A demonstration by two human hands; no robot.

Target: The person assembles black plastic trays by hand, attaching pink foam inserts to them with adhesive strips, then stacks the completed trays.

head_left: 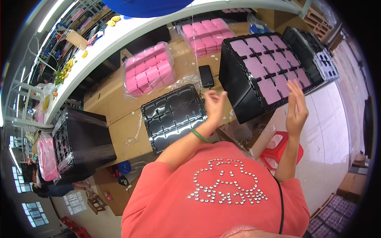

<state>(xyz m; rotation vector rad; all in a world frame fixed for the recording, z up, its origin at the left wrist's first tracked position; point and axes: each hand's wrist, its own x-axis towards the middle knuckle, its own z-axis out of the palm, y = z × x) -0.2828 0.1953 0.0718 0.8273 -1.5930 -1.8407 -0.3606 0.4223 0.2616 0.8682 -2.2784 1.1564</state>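
A black plastic tray (pixel 173 115) with moulded compartments lies on the cardboard-covered bench in front of me. My left hand (pixel 214 106) is beside its right edge, fingers loosely curled and thumb apart, with nothing visible in them. To the right stands a tall stack of black trays (pixel 239 93), its top tray filled with pink blocks (pixel 270 91). My right hand (pixel 297 110) is at the near right corner of that stack, fingers stretched out and holding nothing. Whether it touches the top tray, I cannot tell. A green bangle (pixel 199 135) circles my left wrist.
Two plastic-wrapped packs of pink blocks (pixel 149 70) (pixel 206 35) lie at the back. A black phone (pixel 206 76) rests between tray and stack. More black trays (pixel 85 139) are piled at left. A red container (pixel 291 152) sits below my right arm.
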